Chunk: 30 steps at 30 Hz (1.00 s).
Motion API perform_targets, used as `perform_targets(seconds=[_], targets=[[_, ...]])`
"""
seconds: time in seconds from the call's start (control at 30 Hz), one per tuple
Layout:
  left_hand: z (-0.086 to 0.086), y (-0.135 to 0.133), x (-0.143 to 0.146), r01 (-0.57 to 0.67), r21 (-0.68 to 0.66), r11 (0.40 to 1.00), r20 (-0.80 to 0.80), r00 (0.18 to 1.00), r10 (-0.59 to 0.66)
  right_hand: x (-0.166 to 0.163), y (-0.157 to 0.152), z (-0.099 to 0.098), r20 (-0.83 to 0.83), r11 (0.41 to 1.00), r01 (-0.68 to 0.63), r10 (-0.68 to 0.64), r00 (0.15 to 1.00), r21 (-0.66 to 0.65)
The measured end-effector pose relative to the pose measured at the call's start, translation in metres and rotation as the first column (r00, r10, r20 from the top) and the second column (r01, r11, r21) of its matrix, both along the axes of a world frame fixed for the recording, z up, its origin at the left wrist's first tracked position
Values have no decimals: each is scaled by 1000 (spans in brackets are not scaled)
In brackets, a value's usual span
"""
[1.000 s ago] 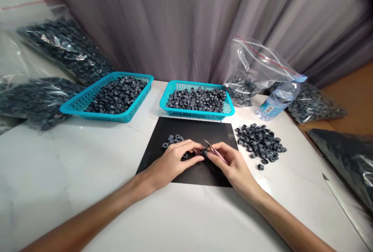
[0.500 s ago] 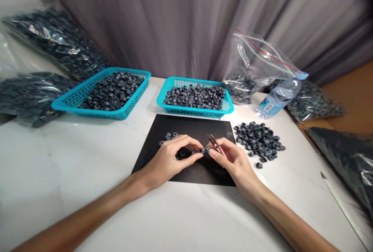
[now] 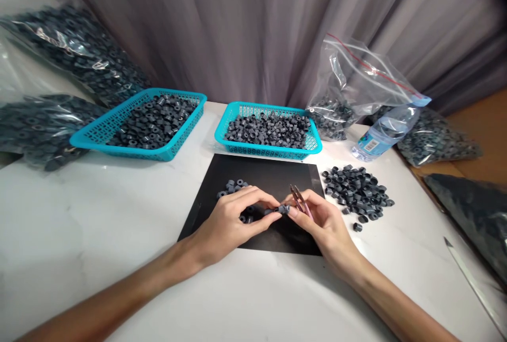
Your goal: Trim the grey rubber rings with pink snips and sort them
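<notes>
My left hand (image 3: pixel 229 220) and my right hand (image 3: pixel 320 220) meet over a black mat (image 3: pixel 261 173) on the white table. Between their fingertips sits a small dark grey ring-shaped part (image 3: pixel 280 209), pinched from both sides. My right hand also holds pink tweezers (image 3: pixel 300 198), whose tips point up and away from me. A small cluster of the same grey parts (image 3: pixel 233 186) lies on the mat just beyond my left hand. More of them lie partly hidden under my left fingers.
Two turquoise baskets (image 3: pixel 99 139) (image 3: pixel 312 144) full of grey parts stand behind the mat. A loose pile of parts (image 3: pixel 358 191) lies right of it. Bags of parts (image 3: pixel 71 57) (image 3: pixel 348 88), a water bottle (image 3: pixel 386 131) and a blade (image 3: pixel 471 284) surround the table.
Both hands have lifted slightly and the tweezers have tilted more upright. The part now sits between both hands' fingertips. The view has shifted a little.
</notes>
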<state>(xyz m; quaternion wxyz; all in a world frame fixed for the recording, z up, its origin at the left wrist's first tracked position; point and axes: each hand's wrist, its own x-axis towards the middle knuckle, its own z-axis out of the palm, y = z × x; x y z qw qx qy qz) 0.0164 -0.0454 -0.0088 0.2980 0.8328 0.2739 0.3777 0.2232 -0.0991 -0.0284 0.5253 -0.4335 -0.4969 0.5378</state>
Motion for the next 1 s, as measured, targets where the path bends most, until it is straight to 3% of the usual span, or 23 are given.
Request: perform_targets(seconds=[0.4, 0.83, 0.93, 1.0], targets=[[3, 3, -2, -41, 36, 999, 0, 999, 41, 4, 1, 1, -131, 990, 113, -123, 984, -80], [7, 1, -5, -59, 41, 997, -13, 998, 60, 4, -1, 6, -204, 988, -39, 8, 979, -150], [9, 1, -4, -62, -24, 998, -13, 998, 62, 4, 0, 5, -172, 990, -37, 13, 985, -138], [9, 1, -2, -74, -160, 984, -11, 997, 74, 4, 1, 4, -148, 991, -29, 10, 989, -128]])
